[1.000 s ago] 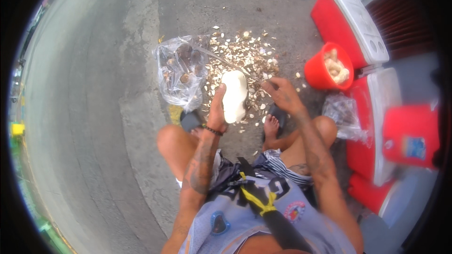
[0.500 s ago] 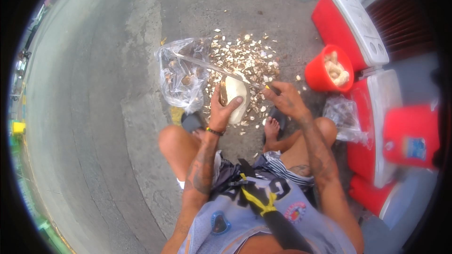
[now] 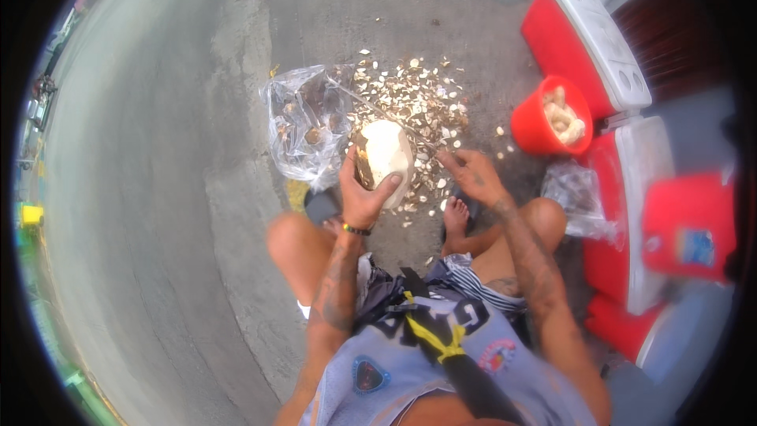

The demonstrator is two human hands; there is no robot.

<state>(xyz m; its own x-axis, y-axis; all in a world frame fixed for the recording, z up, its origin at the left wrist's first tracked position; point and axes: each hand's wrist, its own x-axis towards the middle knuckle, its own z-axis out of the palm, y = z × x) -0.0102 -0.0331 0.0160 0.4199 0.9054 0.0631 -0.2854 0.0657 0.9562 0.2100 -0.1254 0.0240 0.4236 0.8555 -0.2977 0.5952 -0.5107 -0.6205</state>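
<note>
My left hand grips a large oval, partly pared fruit that looks like a coconut, its thumb along the near right side. The flesh facing up is white, and brown skin still shows on the left side. In my right hand is the handle of a long knife; my fingers are closed round it. The thin blade points to the far left, above the far edge of the coconut. I cannot tell whether the blade touches it. Pale and brown parings lie scattered on the ground beneath.
A clear plastic bag with brown pieces lies left of the parings. To the right stand a red bucket holding pale lumps, a red cooler with a white lid, another cooler, and a crumpled plastic bag. My knees flank my hands.
The coconut has tilted and moved slightly left with my left hand, showing more white face. The knife has turned edge-on and shifted up a little; my right hand has moved slightly nearer and left.
</note>
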